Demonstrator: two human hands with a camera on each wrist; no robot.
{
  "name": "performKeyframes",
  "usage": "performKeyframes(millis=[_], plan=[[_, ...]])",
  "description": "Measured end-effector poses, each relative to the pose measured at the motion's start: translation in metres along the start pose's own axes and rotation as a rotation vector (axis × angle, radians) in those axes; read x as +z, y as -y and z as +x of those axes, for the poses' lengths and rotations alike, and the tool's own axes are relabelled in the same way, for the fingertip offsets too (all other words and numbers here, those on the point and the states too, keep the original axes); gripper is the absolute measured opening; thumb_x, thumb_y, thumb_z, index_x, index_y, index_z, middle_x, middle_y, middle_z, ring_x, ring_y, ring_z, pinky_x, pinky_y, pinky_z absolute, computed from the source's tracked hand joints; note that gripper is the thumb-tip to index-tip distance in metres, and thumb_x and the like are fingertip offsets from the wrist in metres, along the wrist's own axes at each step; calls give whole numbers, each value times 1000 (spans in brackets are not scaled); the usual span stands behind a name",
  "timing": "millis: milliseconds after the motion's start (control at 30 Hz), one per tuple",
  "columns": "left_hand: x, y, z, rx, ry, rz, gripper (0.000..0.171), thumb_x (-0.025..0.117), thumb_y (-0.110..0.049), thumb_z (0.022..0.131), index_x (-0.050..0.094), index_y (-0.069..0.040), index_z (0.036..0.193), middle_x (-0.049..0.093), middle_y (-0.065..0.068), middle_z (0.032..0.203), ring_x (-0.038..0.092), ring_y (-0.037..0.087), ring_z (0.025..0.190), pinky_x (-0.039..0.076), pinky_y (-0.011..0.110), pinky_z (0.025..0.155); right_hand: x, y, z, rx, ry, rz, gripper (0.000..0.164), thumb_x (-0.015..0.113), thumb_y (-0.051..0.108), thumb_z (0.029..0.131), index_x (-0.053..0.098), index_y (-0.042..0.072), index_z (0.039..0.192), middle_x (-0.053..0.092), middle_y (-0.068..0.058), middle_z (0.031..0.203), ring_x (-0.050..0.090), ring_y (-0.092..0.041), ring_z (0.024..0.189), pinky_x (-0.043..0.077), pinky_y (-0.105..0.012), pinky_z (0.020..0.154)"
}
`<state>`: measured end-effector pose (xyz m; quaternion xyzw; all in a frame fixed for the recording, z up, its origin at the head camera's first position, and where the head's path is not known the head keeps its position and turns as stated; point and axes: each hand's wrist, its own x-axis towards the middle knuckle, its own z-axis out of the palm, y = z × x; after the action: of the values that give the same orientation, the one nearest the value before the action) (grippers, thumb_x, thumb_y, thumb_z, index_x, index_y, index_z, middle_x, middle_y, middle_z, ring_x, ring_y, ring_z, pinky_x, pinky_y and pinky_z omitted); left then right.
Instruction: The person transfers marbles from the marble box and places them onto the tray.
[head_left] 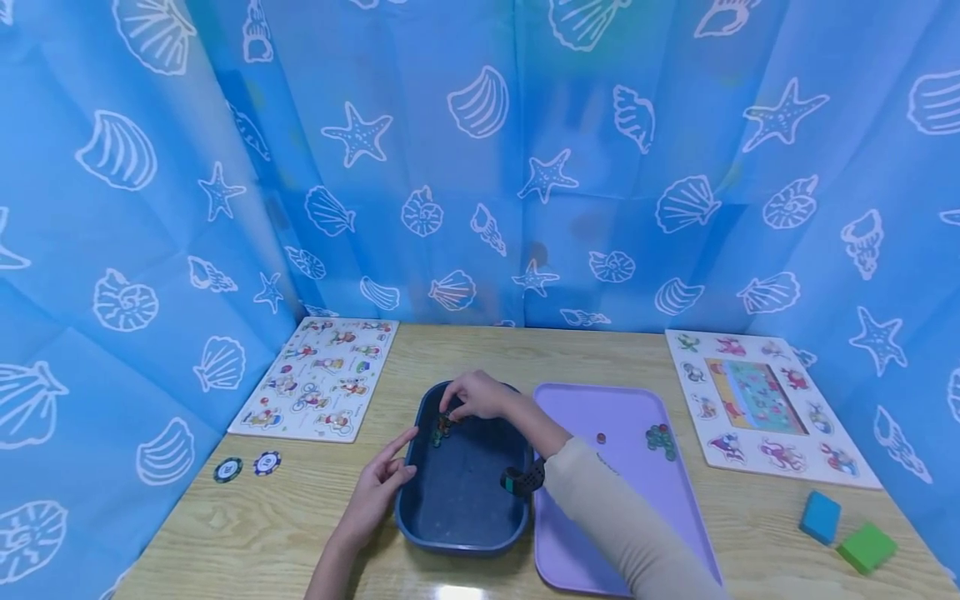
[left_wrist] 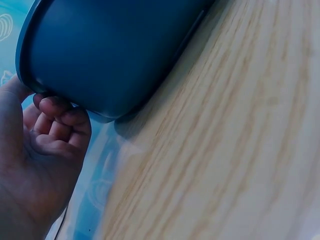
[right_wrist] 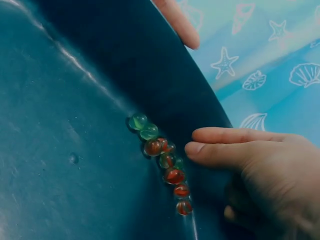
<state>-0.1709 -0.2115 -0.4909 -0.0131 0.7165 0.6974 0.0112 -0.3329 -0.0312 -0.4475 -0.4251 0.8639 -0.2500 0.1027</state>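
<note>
A dark blue basin (head_left: pixel 468 500) stands on the table. Inside it, glass marbles (right_wrist: pixel 175 175), some green and some red-orange, lie in a line where floor meets wall. My right hand (head_left: pixel 476 396) reaches over the basin's far left part, thumb and index finger (right_wrist: pixel 215 150) extended beside the marbles; no marble shows between the fingertips. At the basin's left side my left hand (head_left: pixel 378 487) grips the rim, its other fingers (left_wrist: pixel 55 120) curled under the outside. To the right, a purple tray (head_left: pixel 585 517) carries a green marble cluster (head_left: pixel 660 442) and a red marble (head_left: pixel 602 437).
A picture puzzle board (head_left: pixel 318 379) lies at the back left, near two poker chips (head_left: pixel 247 467). Another puzzle board (head_left: pixel 772 408) is at the right, with a blue block (head_left: pixel 821 517) and a green block (head_left: pixel 867 548) in front. A shell-print curtain (head_left: pixel 480 167) surrounds the table.
</note>
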Motion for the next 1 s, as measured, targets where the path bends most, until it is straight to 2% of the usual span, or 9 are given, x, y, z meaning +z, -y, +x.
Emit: performKeyframes(millis=[167,367,467,600,833,933,1000], plan=[[0,-1,-1,3,7,-7,46,51,-7,88,47,-27,129,36,-1,61,32,10,46,27,20,45,4,0,1,8,24,-24,12,68,18,78,69,17,91,33,6,50,30,-8,44,27,-20,47],[0,1,0,63,33,-3,47,52,-5,88,44,-18,132,33,-4,59,29,7,44,24,21,42,9,-2,1,29,57,-42,12,68,18,78,68,18,90,36,6,49,30,-8,44,28,-20,48],[-1,2,0,77,38,-1,47,54,-7,87,44,-18,132,32,-5,58,28,6,43,24,21,41,10,-2,2,43,58,-34,10,68,17,78,68,19,88,40,6,52,32,-8,45,29,-20,48],[-2,1,0,71,43,-4,47,54,-9,87,44,-20,132,32,-5,58,28,6,43,24,19,42,10,-3,3,66,57,-41,11,68,17,78,67,20,88,44,4,57,35,-9,48,30,-20,50],[-2,-11,-4,60,82,-27,48,52,-3,88,41,-13,134,32,-5,58,29,6,43,26,19,43,12,-4,5,93,72,-90,12,68,19,78,67,20,90,49,4,60,38,-9,50,32,-21,50],[0,-15,-6,45,76,-26,49,52,-3,88,40,-12,134,33,-4,58,30,6,44,26,19,43,13,-4,5,96,80,-108,12,68,20,79,66,21,90,52,6,64,40,-9,52,33,-21,52],[-1,-12,-5,34,67,-22,49,53,-5,88,41,-13,134,33,-3,58,30,7,44,27,21,43,13,-3,5,96,84,-108,11,67,21,79,66,21,90,53,8,67,40,-8,54,33,-21,53]])
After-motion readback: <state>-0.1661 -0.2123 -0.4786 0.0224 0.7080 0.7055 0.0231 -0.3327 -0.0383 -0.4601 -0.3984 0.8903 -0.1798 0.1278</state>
